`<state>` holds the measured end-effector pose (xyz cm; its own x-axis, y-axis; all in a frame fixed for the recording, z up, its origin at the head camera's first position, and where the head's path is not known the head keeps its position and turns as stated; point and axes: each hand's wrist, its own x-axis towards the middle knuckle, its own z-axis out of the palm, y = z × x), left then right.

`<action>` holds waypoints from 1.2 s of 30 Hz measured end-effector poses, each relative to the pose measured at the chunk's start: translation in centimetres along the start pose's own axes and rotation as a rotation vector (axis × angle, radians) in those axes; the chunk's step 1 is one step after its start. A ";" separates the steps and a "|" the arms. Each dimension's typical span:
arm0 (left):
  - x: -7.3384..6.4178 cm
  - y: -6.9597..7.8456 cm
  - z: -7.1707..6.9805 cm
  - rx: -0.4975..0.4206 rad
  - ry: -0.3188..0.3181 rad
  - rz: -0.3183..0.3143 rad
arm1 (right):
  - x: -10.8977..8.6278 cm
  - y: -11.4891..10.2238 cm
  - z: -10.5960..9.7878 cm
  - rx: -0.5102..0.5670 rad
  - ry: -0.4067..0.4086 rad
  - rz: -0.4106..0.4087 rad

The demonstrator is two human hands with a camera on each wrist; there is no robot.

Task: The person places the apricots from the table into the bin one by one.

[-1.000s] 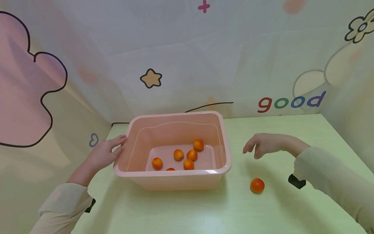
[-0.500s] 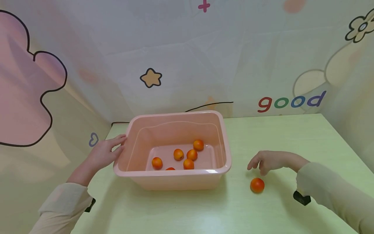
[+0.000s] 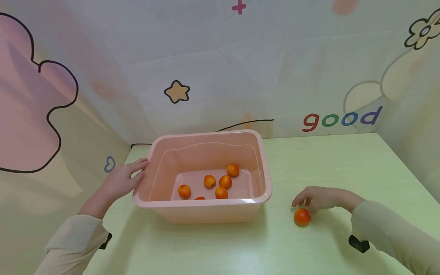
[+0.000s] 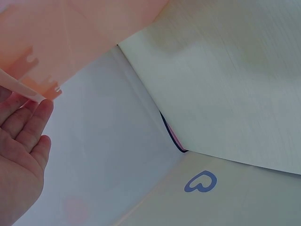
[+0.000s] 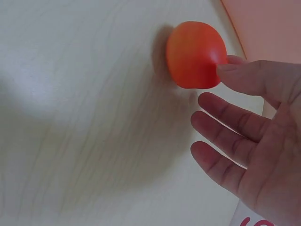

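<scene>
A pink plastic basin (image 3: 206, 203) stands on the table with several small round orange-red fruits, one of them a fruit (image 3: 184, 191) at its left side. My left hand (image 3: 122, 179) rests with its fingertips against the outer edge of the basin's left rim; in the left wrist view, fingers (image 4: 35, 125) meet the rim from below. Right of the basin, a single orange-red fruit (image 3: 302, 217) lies on the table. My right hand (image 3: 321, 198) is right at it. The right wrist view has the thumb overlapping this fruit (image 5: 193, 54), the index finger mostly hidden, the other fingers spread loosely.
The pale green table (image 3: 343, 164) meets a printed cloth backdrop (image 3: 220, 68) behind the basin. Cloth also hangs along the left and right sides. Dark devices sit under both sleeves, such as the wrist device (image 3: 358, 243) on the right.
My right hand has come down and toward the front, from above the table to the lone fruit. My left hand, the basin and the fruits keep their places.
</scene>
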<state>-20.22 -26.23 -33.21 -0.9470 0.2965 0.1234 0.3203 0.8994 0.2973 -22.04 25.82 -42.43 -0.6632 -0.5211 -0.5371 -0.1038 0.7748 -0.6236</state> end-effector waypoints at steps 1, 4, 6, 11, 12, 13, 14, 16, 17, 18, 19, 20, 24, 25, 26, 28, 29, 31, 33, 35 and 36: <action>0.0 0.0 0.0 0.002 0.002 0.004 | 0.0 0.1 0.1 -0.003 -0.001 -0.011; 0.1 0.1 0.0 0.007 0.006 0.014 | -0.1 0.2 0.3 -0.007 0.008 -0.024; 0.1 0.1 0.0 0.008 0.006 0.017 | -0.2 0.2 0.4 -0.018 0.014 -0.038; 0.1 0.0 0.0 0.005 -0.006 0.005 | -0.4 0.1 0.8 -0.055 0.018 -0.107; 0.1 0.0 -0.1 0.004 -0.010 0.002 | -0.4 0.1 0.9 -0.065 0.018 -0.121; 0.1 0.0 -0.1 0.004 -0.014 -0.001 | -0.4 0.0 1.0 -0.075 0.020 -0.132; 0.1 0.0 -0.1 0.004 -0.018 -0.003 | -0.3 0.0 1.0 -0.083 0.022 -0.142; 0.1 0.0 -0.1 0.007 -0.019 -0.006 | -0.3 -0.1 1.1 -0.105 0.027 -0.155; 0.1 0.0 -0.1 0.009 -0.018 -0.005 | -0.3 -0.1 1.2 -0.118 0.029 -0.161; 0.1 0.0 -0.1 0.012 -0.017 -0.003 | -0.2 -0.1 1.2 -0.129 0.031 -0.165; 0.1 0.0 -0.1 0.014 -0.015 -0.002 | -0.2 -0.1 1.2 -0.141 0.034 -0.170; 0.1 0.0 -0.1 0.017 -0.012 0.001 | -0.1 -0.2 1.3 -0.148 0.035 -0.170; 0.1 0.0 0.0 0.014 -0.009 0.004 | 0.1 -0.3 1.5 -0.148 0.047 -0.146; 0.1 -0.1 0.0 0.013 -0.008 0.004 | 0.2 -0.4 1.6 -0.142 0.051 -0.136; 0.1 -0.1 0.0 0.011 -0.007 0.004 | 0.2 -0.4 1.6 -0.134 0.054 -0.126; 0.1 -0.1 0.0 0.008 -0.005 0.004 | 0.3 -0.4 1.7 -0.126 0.059 -0.117; 0.1 -0.1 0.1 0.009 -0.003 0.005 | 0.4 -0.5 1.7 -0.123 0.060 -0.114; 0.0 -0.2 0.1 0.011 0.001 0.007 | 0.5 -0.4 1.7 -0.120 0.063 -0.117; 0.0 -0.2 0.1 0.012 0.004 0.008 | 0.5 -0.4 1.7 -0.117 0.059 -0.122; 0.0 -0.3 0.2 0.015 0.008 0.011 | 0.6 -0.4 1.7 -0.106 0.054 -0.120; 0.0 -0.4 0.2 0.017 0.010 0.013 | 0.6 -0.3 1.7 -0.100 0.052 -0.119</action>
<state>-20.38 -26.49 -33.51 -0.9425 0.3049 0.1370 0.3321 0.9010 0.2792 -21.14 24.64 -43.52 -0.6788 -0.5946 -0.4310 -0.2557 0.7416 -0.6202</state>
